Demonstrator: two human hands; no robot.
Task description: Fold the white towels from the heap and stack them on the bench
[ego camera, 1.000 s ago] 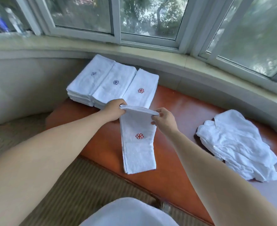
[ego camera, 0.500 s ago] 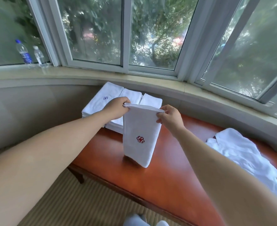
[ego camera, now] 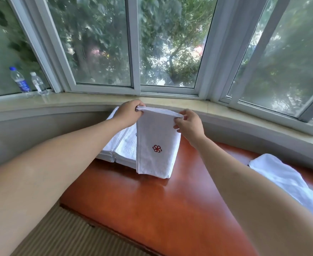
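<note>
You have the folded towel (ego camera: pixel 156 145) hanging by its top edge, long axis vertical, the red flower emblem facing you. Your left hand (ego camera: pixel 129 113) pinches the top left corner with curled fingers, and your right hand (ego camera: pixel 188 124) pinches the top right corner the same way. The lower end hangs at or just above the red-brown worktop (ego camera: pixel 152 209); contact is hard to tell from here.

The relation that matters: the stacks of folded towels (ego camera: pixel 122 145) lie behind and to the left of the hanging towel, toward the window sill (ego camera: pixel 78 102), so your left hand is the nearer one and sits almost above them. To lay this one down you would likely carry it away from you and leftward, then lower it with its long axis running parallel to the stacked ones (they run from you toward the wall).

The heap of unfolded towels (ego camera: pixel 290 183) waits at your right, well apart.
</note>
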